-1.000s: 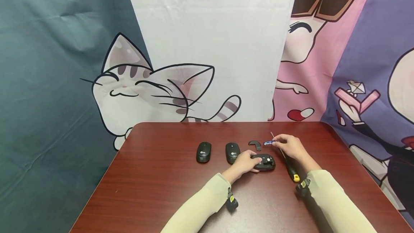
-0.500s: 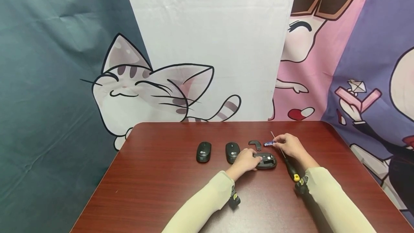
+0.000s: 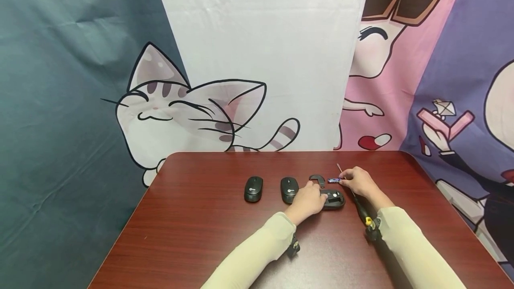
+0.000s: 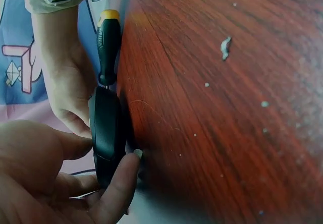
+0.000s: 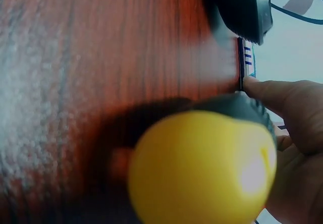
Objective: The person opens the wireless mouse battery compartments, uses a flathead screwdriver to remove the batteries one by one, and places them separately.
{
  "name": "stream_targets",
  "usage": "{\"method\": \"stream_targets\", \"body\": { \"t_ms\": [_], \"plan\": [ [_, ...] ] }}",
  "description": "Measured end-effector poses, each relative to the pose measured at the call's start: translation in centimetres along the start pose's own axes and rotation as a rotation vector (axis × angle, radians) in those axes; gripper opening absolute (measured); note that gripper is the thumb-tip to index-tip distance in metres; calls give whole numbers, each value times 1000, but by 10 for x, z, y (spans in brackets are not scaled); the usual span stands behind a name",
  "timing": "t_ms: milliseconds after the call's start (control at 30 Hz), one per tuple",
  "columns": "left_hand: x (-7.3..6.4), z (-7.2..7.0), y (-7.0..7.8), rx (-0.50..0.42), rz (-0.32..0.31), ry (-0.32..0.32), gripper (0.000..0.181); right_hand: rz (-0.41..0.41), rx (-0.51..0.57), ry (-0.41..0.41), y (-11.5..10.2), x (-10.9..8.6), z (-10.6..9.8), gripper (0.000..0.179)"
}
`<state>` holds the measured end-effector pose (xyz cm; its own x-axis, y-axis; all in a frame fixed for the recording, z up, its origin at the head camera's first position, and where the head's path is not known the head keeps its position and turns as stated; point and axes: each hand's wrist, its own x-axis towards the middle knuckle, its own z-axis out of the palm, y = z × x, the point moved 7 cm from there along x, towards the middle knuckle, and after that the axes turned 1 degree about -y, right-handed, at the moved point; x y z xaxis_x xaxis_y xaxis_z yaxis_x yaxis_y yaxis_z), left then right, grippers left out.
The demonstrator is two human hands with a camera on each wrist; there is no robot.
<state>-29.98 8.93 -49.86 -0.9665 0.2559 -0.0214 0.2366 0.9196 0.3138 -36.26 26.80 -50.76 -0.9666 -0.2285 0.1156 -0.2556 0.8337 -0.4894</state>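
My left hand (image 3: 308, 200) grips an upturned black computer mouse (image 3: 335, 200) by its left end. The underside of the mouse faces up. In the left wrist view the mouse (image 4: 108, 133) sits between thumb and fingers, seen edge-on. My right hand (image 3: 360, 183) pinches the right end of a small blue-and-white battery (image 3: 333, 180), low at the tabletop. The right wrist view shows the thumb at the end of that battery (image 5: 248, 60). A curved black battery cover (image 3: 317, 178) lies behind the mouse, left of the battery.
A screwdriver (image 3: 362, 211) with a black-and-yellow handle lies under the right hand and wrist. Two black mice stand upright farther left, one mouse (image 3: 253, 189) apart and another mouse (image 3: 289, 189) close to the left hand. The brown table (image 3: 192, 231) meets a printed cloth backdrop (image 3: 261, 57).
The left hand has shifted slightly right with the mouse, its fingers now reaching near the cover. The right hand has lowered the battery a little toward the table.
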Motion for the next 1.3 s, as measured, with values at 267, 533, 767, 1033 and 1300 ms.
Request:
{"method": "stream_targets", "body": {
  "t_ms": [267, 533, 767, 1033, 1300],
  "plan": [
    [-1, -2, 1, 86, 12, 13, 39, 2, -2, 10, -6, 2, -3, 13],
    [-4, -24, -10, 70, 21, 61, 35, -10, 28, 38, -24, 3, -13, 12],
    [-7, -49, -36, 71, 86, 110, 31, -98, 38, 89, -59, -1, -26, 14],
    [-16, -65, -68, 170, 183, 85, 45, -201, 40, 67, -101, -7, -18, 28],
    [-23, -56, -90, 268, 241, -29, 69, -279, -31, -30, -136, -13, 11, 50]
  ]
}}
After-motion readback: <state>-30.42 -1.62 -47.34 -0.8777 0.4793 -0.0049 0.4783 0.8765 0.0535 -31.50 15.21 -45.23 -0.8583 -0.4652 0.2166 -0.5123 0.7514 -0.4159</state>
